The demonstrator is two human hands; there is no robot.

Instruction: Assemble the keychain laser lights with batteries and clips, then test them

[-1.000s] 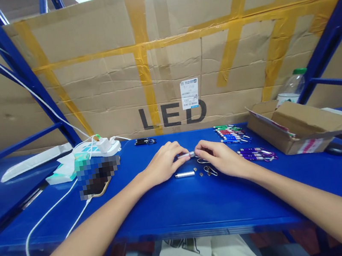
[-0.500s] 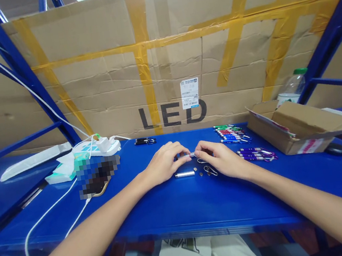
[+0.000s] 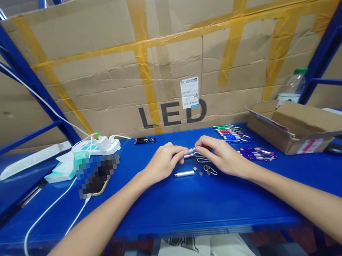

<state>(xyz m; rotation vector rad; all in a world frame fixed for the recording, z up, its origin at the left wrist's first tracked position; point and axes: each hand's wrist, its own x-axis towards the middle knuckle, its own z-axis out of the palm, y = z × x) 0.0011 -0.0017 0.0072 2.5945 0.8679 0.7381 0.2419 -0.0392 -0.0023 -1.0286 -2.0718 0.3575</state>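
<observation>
My left hand point(image 3: 163, 163) and my right hand point(image 3: 220, 154) meet over the blue table point(image 3: 183, 204), both pinching a small silver keychain flashlight point(image 3: 189, 152) between their fingertips. A metal clip point(image 3: 202, 159) hangs from it near my right fingers. Just in front of my hands lie a silver tube point(image 3: 184, 173), tiny round parts point(image 3: 198, 171) and a loose carabiner clip point(image 3: 210, 170).
Coloured keychain lights point(image 3: 230, 133) and purple ones point(image 3: 256, 154) lie at the right, beside an open cardboard box point(image 3: 300, 125) and a bottle point(image 3: 291, 86). A black light point(image 3: 144, 141), power strip point(image 3: 99, 147), white cables and a blurred phone point(image 3: 98, 176) sit left. Taped cardboard stands behind.
Both hands have lifted slightly and the flashlight has tilted up at its right end; the clip now dangles below it.
</observation>
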